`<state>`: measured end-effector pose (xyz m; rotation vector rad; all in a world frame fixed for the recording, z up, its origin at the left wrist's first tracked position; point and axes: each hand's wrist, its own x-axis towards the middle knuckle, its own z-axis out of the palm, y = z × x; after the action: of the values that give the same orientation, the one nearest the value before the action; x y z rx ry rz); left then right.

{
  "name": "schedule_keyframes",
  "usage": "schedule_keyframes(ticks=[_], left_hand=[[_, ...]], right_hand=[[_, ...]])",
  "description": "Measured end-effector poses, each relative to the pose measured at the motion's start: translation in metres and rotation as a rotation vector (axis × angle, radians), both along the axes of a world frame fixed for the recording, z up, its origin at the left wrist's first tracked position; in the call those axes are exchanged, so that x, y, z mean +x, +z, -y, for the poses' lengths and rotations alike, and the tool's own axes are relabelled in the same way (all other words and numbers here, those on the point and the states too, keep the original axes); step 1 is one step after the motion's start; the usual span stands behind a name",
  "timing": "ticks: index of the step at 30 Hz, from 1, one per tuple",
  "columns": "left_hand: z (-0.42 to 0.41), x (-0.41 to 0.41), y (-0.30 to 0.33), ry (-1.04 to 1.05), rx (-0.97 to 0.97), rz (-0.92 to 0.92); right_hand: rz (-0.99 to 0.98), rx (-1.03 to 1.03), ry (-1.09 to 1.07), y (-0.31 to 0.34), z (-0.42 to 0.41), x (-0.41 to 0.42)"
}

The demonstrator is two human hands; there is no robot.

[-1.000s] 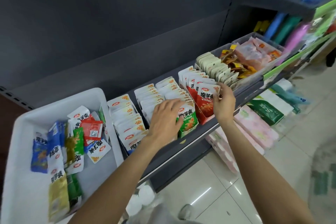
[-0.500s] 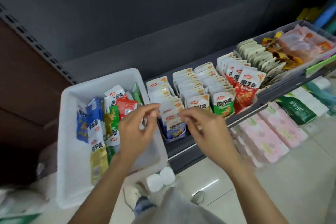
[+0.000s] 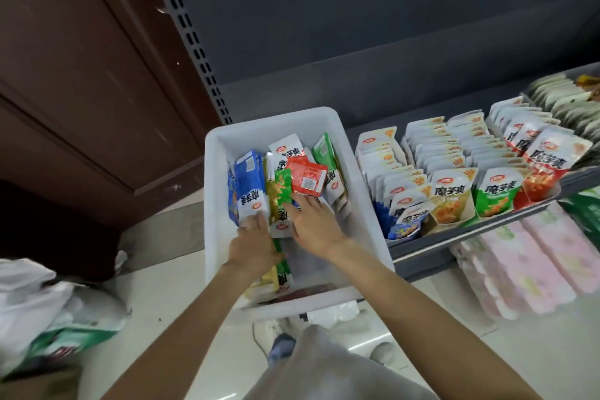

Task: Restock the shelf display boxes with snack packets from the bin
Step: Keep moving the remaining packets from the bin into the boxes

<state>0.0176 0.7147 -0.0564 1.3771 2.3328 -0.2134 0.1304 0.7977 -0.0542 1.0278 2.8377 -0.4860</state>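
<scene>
A white bin (image 3: 214, 178) stands left of the shelf and holds several loose snack packets: blue (image 3: 247, 177), red (image 3: 306, 177), green (image 3: 281, 189) and white ones. My left hand (image 3: 254, 245) reaches into the bin, its fingertips curled at the lower edge of the blue packet. Beside it, my right hand (image 3: 313, 222) lies with fingers stretched over the green and yellow packets. On the shelf (image 3: 470, 232) to the right stand display boxes packed with upright packets: blue (image 3: 402, 230), orange (image 3: 452, 204), green (image 3: 496, 201) and red (image 3: 540, 177).
A brown wooden door (image 3: 81, 75) and the shelf's perforated upright (image 3: 191, 26) are at the left. Plastic bags (image 3: 48, 318) lie on the floor at lower left. Pink packs (image 3: 519, 269) fill the lower shelf. My shoes (image 3: 279, 343) are below the bin.
Both hands left the shelf display boxes and moved left and down into the bin. The view swung left and downward, so the bin now sits in the middle.
</scene>
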Motion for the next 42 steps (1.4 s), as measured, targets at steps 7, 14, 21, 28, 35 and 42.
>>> schedule_keyframes(ticks=[7, 14, 21, 28, 35, 42], left_hand=[[0.014, -0.011, 0.015, 0.089, 0.274, 0.268], [0.011, -0.008, 0.064, 0.438, 0.74, 1.088], [-0.002, 0.03, 0.087, 0.234, 0.709, 1.337], [-0.033, 0.104, 0.13, -0.312, 0.711, 1.112], [-0.097, 0.203, 0.14, -0.606, 0.907, 0.749], [-0.13, 0.199, 0.099, -0.515, 0.923, 0.435]], right_hand=[[0.134, -0.175, 0.078, 0.0, -0.001, 0.007], [-0.854, -0.859, -0.578, 0.053, 0.009, 0.042], [-1.077, -0.497, -0.568, 0.097, 0.018, 0.083], [-1.277, -0.334, -0.611, 0.139, 0.018, 0.177], [-1.078, 0.265, -0.702, 0.145, -0.007, 0.26], [-0.705, 0.367, -0.588, 0.093, -0.054, 0.262]])
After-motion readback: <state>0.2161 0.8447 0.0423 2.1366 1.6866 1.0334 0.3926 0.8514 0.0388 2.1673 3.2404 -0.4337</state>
